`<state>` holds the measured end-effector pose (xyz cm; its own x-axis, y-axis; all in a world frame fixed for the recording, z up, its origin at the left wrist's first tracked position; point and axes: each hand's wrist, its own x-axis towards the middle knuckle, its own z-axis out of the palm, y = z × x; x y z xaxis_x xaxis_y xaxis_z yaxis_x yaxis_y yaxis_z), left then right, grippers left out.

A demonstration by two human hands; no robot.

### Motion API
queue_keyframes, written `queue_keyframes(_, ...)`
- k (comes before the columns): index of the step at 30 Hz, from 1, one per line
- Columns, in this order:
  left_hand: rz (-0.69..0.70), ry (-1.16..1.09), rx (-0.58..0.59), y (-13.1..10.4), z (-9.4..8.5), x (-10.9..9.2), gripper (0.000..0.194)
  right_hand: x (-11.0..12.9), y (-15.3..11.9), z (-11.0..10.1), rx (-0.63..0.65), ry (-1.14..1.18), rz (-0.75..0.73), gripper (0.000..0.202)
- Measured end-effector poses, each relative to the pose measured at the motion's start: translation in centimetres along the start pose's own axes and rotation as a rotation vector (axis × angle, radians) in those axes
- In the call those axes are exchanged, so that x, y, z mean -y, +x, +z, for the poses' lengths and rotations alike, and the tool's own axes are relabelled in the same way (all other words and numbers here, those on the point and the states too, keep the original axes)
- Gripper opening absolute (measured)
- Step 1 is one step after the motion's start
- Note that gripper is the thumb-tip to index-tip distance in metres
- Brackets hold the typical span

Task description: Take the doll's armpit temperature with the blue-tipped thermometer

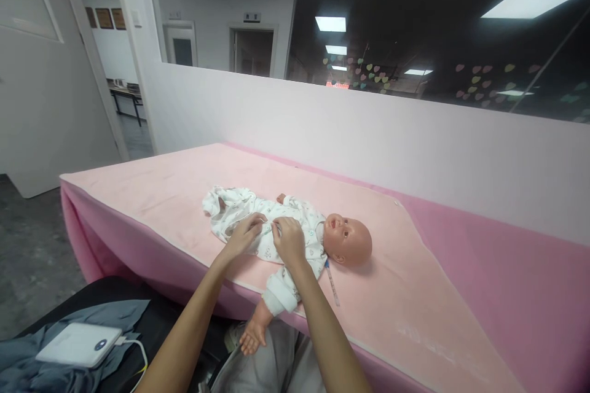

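A baby doll lies on its back on the table, its head to the right and its mouth open. It wears a white patterned baby outfit. My left hand is at the front of the outfit near the doll's belly, fingers bent and pinched on the cloth. Just to the right, my right hand is closed on the outfit at the chest, thumb against fingers. A thin white bit, perhaps a tie, shows by my left fingertips. One doll arm hangs over the near edge, its sleeve bunched up.
A slim clear stick with a blue end lies below the doll's head. The pink mat covers the table against a low white wall with glass above. A white power bank with a cable rests on grey cloth at lower left.
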<state>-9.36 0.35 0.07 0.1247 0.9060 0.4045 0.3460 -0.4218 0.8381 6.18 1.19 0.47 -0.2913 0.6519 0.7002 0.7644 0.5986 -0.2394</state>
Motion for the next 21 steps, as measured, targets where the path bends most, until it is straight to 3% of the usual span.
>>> queue_keyframes(7, 0.051, 0.003, 0.012, -0.09, -0.04, -0.31, 0.022, -0.04, 0.00, 0.04, -0.007, 0.004, -0.002, 0.012)
queue_keyframes(21, 0.015, 0.004, 0.002, 0.05, 0.28, 0.44, 0.022, -0.01, 0.09, 0.02, -0.004, -0.005, -0.001, 0.014)
